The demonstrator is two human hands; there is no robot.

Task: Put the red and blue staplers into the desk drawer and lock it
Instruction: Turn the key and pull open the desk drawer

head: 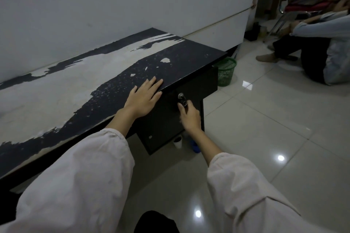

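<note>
The left hand point(144, 100) lies flat, fingers spread, on the front edge of the worn black table point(75, 81) with peeling white patches. At its four o'clock, the right hand point(189, 117) pinches a small dark key point(183, 103) hanging just below the round silver lock point(180, 96) on the black drawer front point(198, 85), which sits shut. No staplers show. A green plastic basket point(226, 72) stands on the tiled floor point(265, 128) at two o'clock.
</note>
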